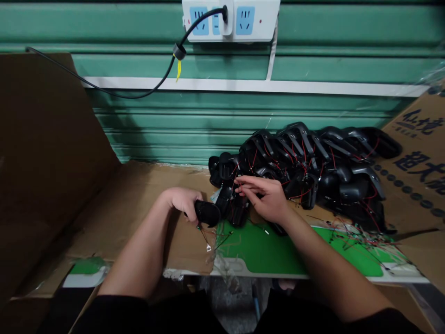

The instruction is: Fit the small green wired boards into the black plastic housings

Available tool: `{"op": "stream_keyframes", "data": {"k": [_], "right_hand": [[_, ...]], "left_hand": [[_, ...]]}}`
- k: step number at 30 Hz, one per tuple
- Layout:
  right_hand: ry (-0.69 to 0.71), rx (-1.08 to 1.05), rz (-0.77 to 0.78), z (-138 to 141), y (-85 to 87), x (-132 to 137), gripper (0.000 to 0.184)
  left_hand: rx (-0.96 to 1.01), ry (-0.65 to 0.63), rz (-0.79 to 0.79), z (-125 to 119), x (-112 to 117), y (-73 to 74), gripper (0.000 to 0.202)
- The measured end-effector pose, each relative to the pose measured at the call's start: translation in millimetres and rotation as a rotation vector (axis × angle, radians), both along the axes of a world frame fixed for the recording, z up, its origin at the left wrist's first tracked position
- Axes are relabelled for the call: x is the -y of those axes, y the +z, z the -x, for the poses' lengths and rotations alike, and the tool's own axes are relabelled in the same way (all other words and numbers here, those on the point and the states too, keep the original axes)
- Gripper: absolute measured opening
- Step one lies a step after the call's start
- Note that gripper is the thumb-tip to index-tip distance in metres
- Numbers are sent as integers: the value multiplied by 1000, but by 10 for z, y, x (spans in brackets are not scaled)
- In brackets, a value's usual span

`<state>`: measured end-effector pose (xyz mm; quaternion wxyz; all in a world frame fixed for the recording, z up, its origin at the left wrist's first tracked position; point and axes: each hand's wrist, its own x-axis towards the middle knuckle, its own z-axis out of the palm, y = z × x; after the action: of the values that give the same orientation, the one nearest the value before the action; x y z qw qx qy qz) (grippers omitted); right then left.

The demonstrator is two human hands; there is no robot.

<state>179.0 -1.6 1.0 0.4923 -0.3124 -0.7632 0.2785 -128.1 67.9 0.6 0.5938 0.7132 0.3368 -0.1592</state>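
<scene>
My left hand [186, 203] is closed around a black plastic housing [207, 213] with a rounded end, held over the cardboard. Thin wires hang below it, ending in a small white connector [208, 247]. To the right, my right hand [266, 198] reaches over the near left end of a pile of similar black housings [295, 153]. Its fingertips are pinched together with a thin red wire [240, 185] at them. Red wires trail from many housings in the pile. The palm of my left hand is hidden from view.
A green and white board [264, 250] lies under the right side, with loose wires [365, 241] at its right end. Cardboard [139, 195] covers the left side. Cardboard walls stand left and right. A power strip [259, 21] with a black cable [167, 69] hangs on the green shutter.
</scene>
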Motion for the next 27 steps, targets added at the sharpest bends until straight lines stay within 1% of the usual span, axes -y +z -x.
{"op": "stream_keyframes", "data": {"k": [2, 3, 6, 8, 9, 11, 13, 15, 17, 20, 22, 24, 27], "right_hand": [[62, 31, 6, 5, 32, 22, 36], [81, 7, 33, 16, 39, 33, 34], [80, -175, 177, 75, 34, 60, 19], [61, -300, 271, 122, 32, 70, 15], [53, -345, 309, 140, 37, 73, 16], [50, -410, 372, 159, 59, 71, 24], [67, -425, 419, 153, 85, 63, 33], [97, -396, 453, 135, 99, 51, 37], [115, -381, 475, 118, 96, 38, 35], [88, -415, 484, 111, 79, 23, 30], [48, -417, 457, 109, 78, 20, 25], [36, -391, 444, 101, 93, 24, 20], [89, -367, 513, 76, 139, 41, 21]], "left_hand": [[-40, 50, 18, -20, 12, 39, 46], [-33, 79, 19, -21, 19, 77, 48], [152, 275, -22, -35, 43, 191, 51], [298, 429, -35, -70, 64, 229, 54], [358, 480, -38, -98, 76, 233, 56], [451, 536, -40, -182, 112, 219, 56], [537, 582, -34, -315, 168, 184, 54], [635, 691, -11, -496, 243, 136, 53], [746, 834, 26, -697, 329, 79, 55], [817, 967, 50, -939, 436, -6, 60], [833, 1029, 50, -1021, 478, -42, 60], [846, 1067, 27, -1047, 493, -52, 57], [852, 1148, -24, -1035, 482, -21, 47]]}}
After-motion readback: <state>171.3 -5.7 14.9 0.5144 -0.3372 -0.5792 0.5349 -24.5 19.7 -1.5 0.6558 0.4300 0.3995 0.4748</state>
